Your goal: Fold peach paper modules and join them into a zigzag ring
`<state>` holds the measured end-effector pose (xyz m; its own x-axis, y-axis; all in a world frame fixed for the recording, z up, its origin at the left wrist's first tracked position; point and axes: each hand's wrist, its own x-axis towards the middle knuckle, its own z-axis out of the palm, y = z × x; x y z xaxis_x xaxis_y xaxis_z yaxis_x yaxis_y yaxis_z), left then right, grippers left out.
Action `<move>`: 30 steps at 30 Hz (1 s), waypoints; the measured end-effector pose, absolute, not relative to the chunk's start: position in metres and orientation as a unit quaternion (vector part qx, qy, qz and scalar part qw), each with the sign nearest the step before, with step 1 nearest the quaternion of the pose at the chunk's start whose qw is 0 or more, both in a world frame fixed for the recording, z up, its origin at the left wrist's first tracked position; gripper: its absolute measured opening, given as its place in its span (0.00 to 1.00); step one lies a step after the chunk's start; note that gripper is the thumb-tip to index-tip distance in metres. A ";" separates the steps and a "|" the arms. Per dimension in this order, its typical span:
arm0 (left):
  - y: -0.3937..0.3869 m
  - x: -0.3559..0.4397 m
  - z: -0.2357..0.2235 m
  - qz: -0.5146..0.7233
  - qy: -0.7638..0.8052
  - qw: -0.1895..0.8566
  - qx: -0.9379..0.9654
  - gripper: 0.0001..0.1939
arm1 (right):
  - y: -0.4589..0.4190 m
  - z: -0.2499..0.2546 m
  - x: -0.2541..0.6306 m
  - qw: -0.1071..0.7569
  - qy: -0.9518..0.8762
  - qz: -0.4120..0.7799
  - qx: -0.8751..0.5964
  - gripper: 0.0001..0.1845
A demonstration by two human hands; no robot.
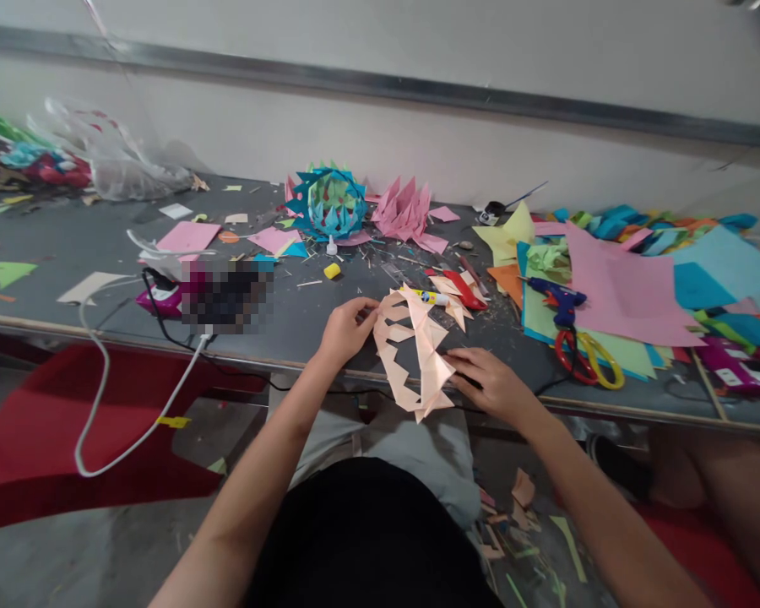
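A peach paper ring (pixel 426 338) with zigzag points stands at the table's front edge between my hands. My left hand (pixel 350 329) pinches its left rim, thumb and fingers together. On the other side my right hand (pixel 489 380) has its fingers closed at a folded point of the ring. Just behind lie a glue stick (pixel 431 296) with a yellow label, a red packet (pixel 467 291) and some loose peach paper points (pixel 454 312). A yellow cap (pixel 333 270) sits farther back on the left.
Blue and pink spiky paper crowns (pixel 329 203) stand near the wall. To the right are a blue glue gun (pixel 557 297), scissors (pixel 595 359) and pink paper sheets (pixel 614 279). A white cable (pixel 101 371) hangs off the table at left, above a red chair (pixel 89 422).
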<state>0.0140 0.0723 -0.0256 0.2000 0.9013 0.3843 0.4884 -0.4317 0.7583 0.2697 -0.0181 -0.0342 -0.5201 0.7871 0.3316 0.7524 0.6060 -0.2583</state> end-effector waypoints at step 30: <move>0.097 0.032 -0.026 0.419 0.496 0.262 0.714 0.08 | 0.057 -0.031 0.226 0.259 -0.895 0.012 -0.362 0.14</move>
<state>0.0322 0.0965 -0.0263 0.1579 0.9276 0.3386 0.4892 -0.3713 0.7892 0.2260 0.0566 -0.0315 -0.6029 0.6551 0.4554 0.6427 0.7370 -0.2094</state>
